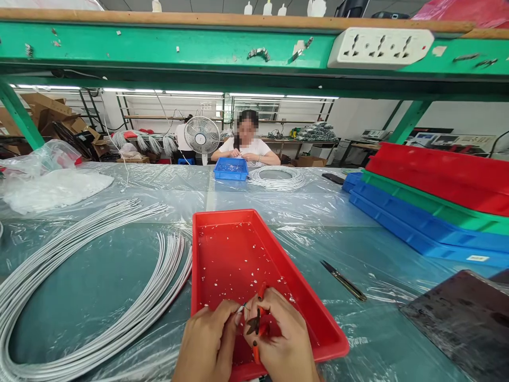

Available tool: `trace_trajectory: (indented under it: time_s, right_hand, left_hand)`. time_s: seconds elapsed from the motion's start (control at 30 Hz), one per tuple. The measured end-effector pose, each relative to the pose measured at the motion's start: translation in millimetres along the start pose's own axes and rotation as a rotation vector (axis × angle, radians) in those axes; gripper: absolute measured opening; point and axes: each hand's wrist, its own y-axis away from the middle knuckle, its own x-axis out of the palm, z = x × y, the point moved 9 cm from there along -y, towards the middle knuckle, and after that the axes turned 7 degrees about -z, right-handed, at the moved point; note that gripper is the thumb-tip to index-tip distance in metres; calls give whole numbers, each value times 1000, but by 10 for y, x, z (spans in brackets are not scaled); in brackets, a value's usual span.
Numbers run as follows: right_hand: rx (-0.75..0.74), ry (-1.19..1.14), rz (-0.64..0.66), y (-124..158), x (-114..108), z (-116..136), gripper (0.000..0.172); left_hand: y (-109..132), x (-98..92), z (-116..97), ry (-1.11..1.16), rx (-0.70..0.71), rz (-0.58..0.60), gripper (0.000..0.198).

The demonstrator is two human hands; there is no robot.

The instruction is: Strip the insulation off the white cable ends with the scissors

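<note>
Head view: left hand pinches a cable; red-handled cutters clasped in the right hand beside it could slip, nicking the cable.

Lighting: I am viewing a bright scene; strip lights are glowing behind. Glare: plastic sheeting is throwing white streaks. Shadow: shelf underside is lying dark. Distortion: stacked trays are stretching, right edge.

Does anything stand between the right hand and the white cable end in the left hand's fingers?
Nothing visible does. The left hand pinches the white cable end, and the right hand is right beside it. The orange-handled tool sits within the right hand; the red tray lies below.
</note>
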Motion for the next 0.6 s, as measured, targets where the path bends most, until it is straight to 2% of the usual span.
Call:
trace_trajectory:
  time_s: [0.1, 0.23, 0.6]
  right_hand:
    - [-142, 37, -13, 5, -3, 135, 19]
    - [-255, 67, -1, 37, 25, 201, 22]
    - [-359, 26, 31, 75, 98, 342, 20]
  left_hand:
    - [0, -17, -5, -13, -6, -15, 21]
    - [-15, -70, -55, -49, -3, -53, 24]
    - [21, -119, 6, -275, 50, -144, 22]
